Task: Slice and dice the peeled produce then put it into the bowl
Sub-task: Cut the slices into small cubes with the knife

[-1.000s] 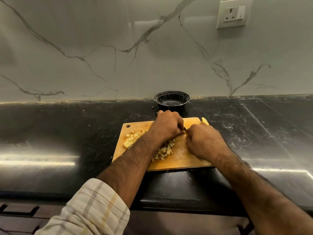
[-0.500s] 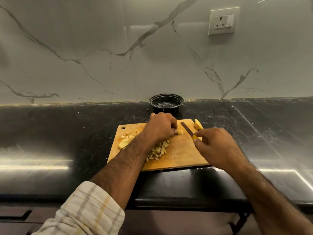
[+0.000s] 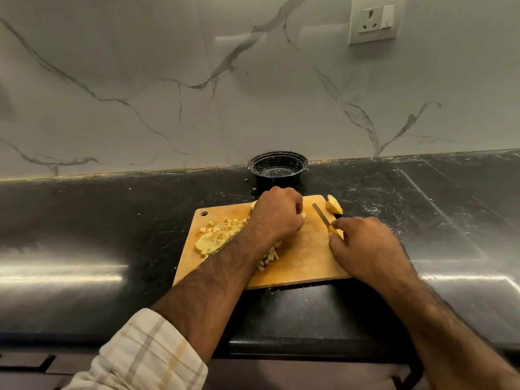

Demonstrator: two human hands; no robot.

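Diced pieces point(image 3: 216, 235) lie at the board's point(image 3: 304, 266) left edge; the bowl point(image 3: 277, 168) holds none. Left hand point(image 3: 277, 213) grips a piece; right hand point(image 3: 363, 249) grips the knife point(image 3: 323, 216). One chunk point(image 3: 334, 204) remains uncut.

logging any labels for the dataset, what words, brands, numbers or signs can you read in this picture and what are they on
None: no readable text shows in the head view.
Wall socket: plain white plate, no print visible.
Knife: no mark legible on the blade or the yellow handle.
Black bowl: only pale streaks inside, no lettering.
Cutting board: bare wood, no stamp seen.
Checked sleeve: pattern only, no label.
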